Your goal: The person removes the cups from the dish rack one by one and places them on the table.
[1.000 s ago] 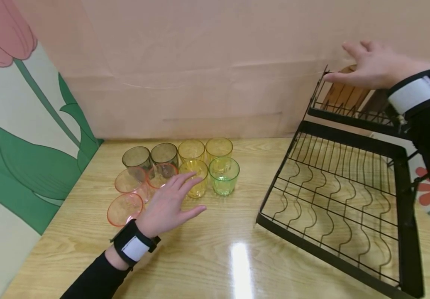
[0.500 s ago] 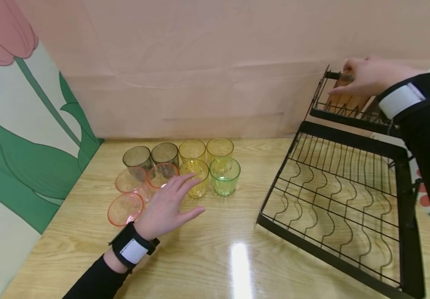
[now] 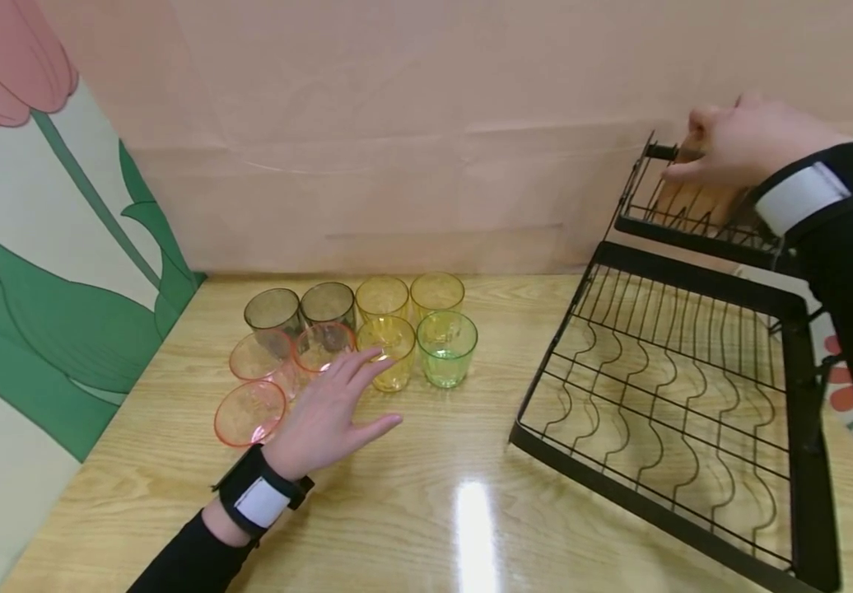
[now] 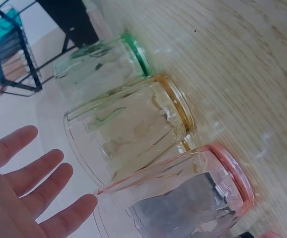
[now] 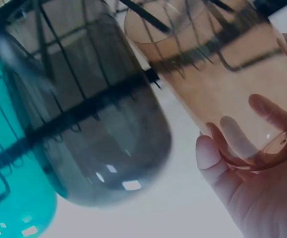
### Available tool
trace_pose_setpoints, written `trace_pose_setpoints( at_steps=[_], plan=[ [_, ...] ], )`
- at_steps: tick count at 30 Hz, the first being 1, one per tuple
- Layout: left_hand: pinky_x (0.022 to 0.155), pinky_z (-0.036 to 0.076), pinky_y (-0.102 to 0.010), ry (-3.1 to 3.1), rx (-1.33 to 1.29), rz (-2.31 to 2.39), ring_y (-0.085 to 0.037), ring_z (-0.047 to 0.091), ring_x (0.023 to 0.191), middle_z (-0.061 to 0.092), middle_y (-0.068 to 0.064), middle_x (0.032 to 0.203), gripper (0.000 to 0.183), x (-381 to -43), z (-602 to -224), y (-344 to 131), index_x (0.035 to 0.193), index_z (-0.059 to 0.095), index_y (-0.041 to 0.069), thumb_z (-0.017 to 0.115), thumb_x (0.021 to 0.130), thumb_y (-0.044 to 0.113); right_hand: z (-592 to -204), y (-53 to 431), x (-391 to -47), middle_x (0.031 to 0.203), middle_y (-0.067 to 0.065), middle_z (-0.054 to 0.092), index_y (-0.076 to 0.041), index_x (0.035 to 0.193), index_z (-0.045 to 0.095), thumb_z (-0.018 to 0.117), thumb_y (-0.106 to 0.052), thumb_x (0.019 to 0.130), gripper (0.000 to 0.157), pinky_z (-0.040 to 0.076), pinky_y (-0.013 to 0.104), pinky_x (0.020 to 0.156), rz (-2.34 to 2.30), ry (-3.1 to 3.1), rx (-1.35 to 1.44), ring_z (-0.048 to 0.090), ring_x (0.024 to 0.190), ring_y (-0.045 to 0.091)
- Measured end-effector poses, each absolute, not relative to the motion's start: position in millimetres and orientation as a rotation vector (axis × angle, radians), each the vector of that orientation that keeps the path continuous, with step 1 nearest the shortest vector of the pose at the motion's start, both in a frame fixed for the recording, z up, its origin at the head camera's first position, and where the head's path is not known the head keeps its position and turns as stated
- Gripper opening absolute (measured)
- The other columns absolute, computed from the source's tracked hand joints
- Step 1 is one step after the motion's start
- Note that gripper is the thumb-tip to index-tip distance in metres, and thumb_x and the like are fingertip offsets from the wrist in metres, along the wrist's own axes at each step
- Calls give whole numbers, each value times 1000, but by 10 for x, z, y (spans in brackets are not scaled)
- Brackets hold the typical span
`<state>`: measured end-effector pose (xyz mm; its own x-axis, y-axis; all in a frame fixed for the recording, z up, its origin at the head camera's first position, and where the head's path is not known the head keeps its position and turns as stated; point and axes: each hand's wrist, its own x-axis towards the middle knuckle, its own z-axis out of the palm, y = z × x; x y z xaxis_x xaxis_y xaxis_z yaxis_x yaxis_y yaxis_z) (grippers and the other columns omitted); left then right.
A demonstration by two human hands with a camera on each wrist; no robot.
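My right hand (image 3: 760, 140) grips a clear amber cup (image 5: 218, 94) at the small upper tier (image 3: 708, 235) of a black wire dish rack. In the right wrist view, its thumb and fingers curl round one end of the cup; much of the cup shows through the wires. Beside it stand a dark grey cup (image 5: 118, 153) and a turquoise one (image 5: 27, 198). My left hand (image 3: 323, 416) hovers with spread, fairly straight fingers near the pink (image 3: 250, 412), yellow (image 3: 394, 375) and green (image 3: 446, 354) glasses on the table. It holds nothing; one fingertip looks close to a pink glass (image 4: 183, 203).
The rack's larger lower tier (image 3: 560, 457), with wavy wires, fills the table's right side. Two smoky glasses (image 3: 272, 309) and more yellow ones (image 3: 436, 288) form the back row at left. A pinkish covering (image 3: 397, 165) hangs behind the wooden table (image 3: 412, 519).
My right hand has come down from above the upper tier, its fingers closing round the amber cup, and has since risen slightly. The left hand stays almost still.
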<state>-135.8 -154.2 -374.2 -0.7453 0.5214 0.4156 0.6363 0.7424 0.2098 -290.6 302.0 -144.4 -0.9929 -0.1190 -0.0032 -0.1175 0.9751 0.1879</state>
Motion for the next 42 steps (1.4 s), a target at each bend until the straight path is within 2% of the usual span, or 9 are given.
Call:
trace_pose_setpoints(
  at_steps=[3,7,10,14,19,26,32,37,42],
  plan=[
    [83,44,-40,-2619,-891,-496,-20,39,120,38,-4,138,67,-1351,-3748,-1549,136,38,21,48,83,61,-1317,3026,-2925,109,40,32,7,130,24,44,-58,86,80,35,63,78,-325,-3083,177,29,99,55],
    [81,45,-40,-2617,-884,-503,-21,38,120,37,-3,138,67,-1345,-3752,-1543,136,38,22,47,83,62,-1112,3001,-2875,92,34,43,9,118,31,48,-53,86,71,39,59,73,-304,-3027,191,34,90,51],
    [69,48,-35,-2617,-873,-505,-19,39,120,37,-2,138,67,-1338,-3753,-1534,136,38,23,46,83,63,-977,2976,-2823,80,27,44,10,107,32,51,-46,86,63,42,52,65,-278,-2992,225,38,79,43],
    [61,47,-32,-2624,-865,-515,-18,38,120,37,-1,138,67,-1331,-3757,-1525,135,40,23,46,83,63,-875,3000,-2816,80,27,43,12,114,30,54,-43,85,67,42,52,67,-257,-2961,195,39,74,39],
    [70,48,-39,-2626,-881,-536,-20,38,120,37,-3,138,67,-1322,-3759,-1513,135,40,21,46,83,63,-900,3236,-3008,89,29,39,12,123,27,56,-47,82,77,40,52,69,-198,-2921,183,37,77,39],
    [97,32,-44,-2621,-902,-567,-20,35,123,38,-4,137,66,-1315,-3775,-1512,134,40,20,47,84,62,-860,3060,-2817,81,22,42,9,109,36,57,-42,84,61,39,43,60,-225,-2928,268,39,72,34],
    [88,41,-41,-2627,-896,-621,-17,35,123,38,-3,138,66,-1289,-3801,-1505,134,40,20,51,83,59,-838,2757,-2540,69,12,43,4,114,38,54,-49,85,63,38,35,49,-257,-2979,326,41,65,27],
    [91,39,-41,-2607,-905,-690,-16,34,123,39,-3,137,66,-1265,-3792,-1494,135,40,20,50,83,59,-911,2631,-2431,78,14,42,2,114,41,55,-51,83,63,39,38,54,-300,-2933,442,38,76,32],
    [91,39,-41,-2612,-915,-833,-15,34,124,38,-2,138,64,-1227,-3764,-1458,136,38,21,52,83,56,-1020,2439,-2263,91,19,40,-8,115,45,58,-57,78,62,36,38,54,-310,-2950,558,40,77,32]
  ],
)
